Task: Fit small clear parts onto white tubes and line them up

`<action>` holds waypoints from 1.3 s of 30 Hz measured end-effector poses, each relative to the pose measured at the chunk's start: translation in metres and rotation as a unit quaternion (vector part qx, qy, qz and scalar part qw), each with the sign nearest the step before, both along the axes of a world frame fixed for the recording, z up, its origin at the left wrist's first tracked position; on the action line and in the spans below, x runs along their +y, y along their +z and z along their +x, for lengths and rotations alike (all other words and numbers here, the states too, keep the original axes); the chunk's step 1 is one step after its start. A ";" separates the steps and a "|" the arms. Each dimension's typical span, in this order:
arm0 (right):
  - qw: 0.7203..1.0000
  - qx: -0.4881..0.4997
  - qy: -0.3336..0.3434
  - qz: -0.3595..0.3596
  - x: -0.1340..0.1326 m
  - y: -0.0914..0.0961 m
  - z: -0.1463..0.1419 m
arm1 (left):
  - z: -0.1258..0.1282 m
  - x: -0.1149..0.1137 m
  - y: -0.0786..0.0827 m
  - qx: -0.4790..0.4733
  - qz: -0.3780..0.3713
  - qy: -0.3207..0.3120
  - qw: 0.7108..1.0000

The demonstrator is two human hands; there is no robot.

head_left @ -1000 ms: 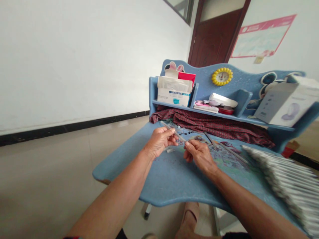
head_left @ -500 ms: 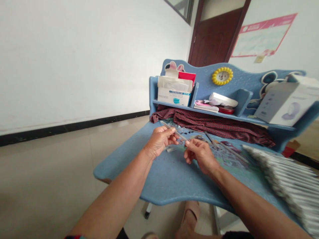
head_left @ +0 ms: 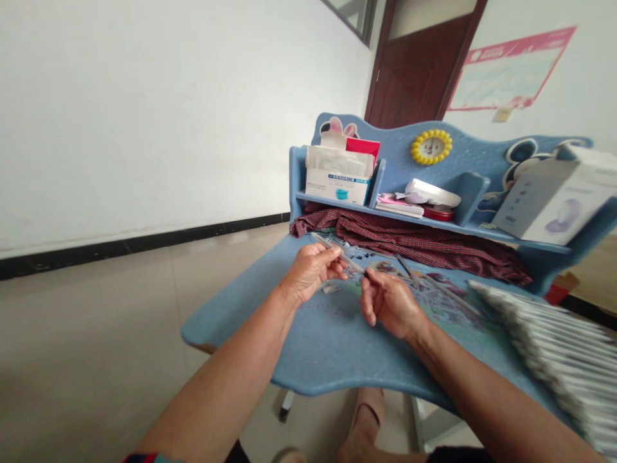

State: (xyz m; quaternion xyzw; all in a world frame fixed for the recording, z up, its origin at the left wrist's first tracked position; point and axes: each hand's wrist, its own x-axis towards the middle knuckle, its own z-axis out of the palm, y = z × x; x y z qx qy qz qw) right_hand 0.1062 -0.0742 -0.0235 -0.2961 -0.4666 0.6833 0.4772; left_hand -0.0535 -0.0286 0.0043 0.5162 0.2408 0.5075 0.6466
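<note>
- Grasps the slim pale rod (head_left: 351, 263) in the left hand (head_left: 314, 271), with thumb pressed on top and fingers curled round.
- Pinches the rod's near end between thumb and index finger of the right hand (head_left: 391, 301), with the other fingers loosely bent; shows a dark spot there, too small to make out.
- Holds the rod aslant above the blue desk (head_left: 318, 360), with its far end pointing towards the checked cloth (head_left: 409, 243).
- Leaves a narrow gap between the 2 hands, bridged by the rod.
- Opens into a wedge of tabletop between the 2 forearms, down to the wavy front edge.
- Past the left forearm (head_left: 241, 370), meets the desk's rounded left corner, then tiled floor (head_left: 120, 347) and white wall (head_left: 144, 116): the roomier side.
- On the right, runs into a thick bundle of grey-white rods (head_left: 554, 354), near the right forearm (head_left: 472, 382).
- Beyond the hands, comes to small black bits (head_left: 359, 257), loose rods (head_left: 453, 296) and the cloth, bunched beneath the shelf (head_left: 463, 227).
- Below the front edge, shows a foot (head_left: 366, 421).
</note>
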 end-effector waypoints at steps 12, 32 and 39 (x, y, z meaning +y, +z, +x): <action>0.975 -0.141 -0.143 0.100 -0.001 -0.005 -0.006 | 0.002 0.004 -0.003 0.024 -0.049 0.079 0.995; 0.527 -0.815 -0.079 0.227 0.006 0.018 0.010 | -0.005 0.012 0.001 -0.087 -0.161 0.131 0.974; 0.579 -0.779 -0.046 0.236 0.022 0.020 0.018 | -0.006 0.011 0.002 -0.090 -0.159 0.122 0.976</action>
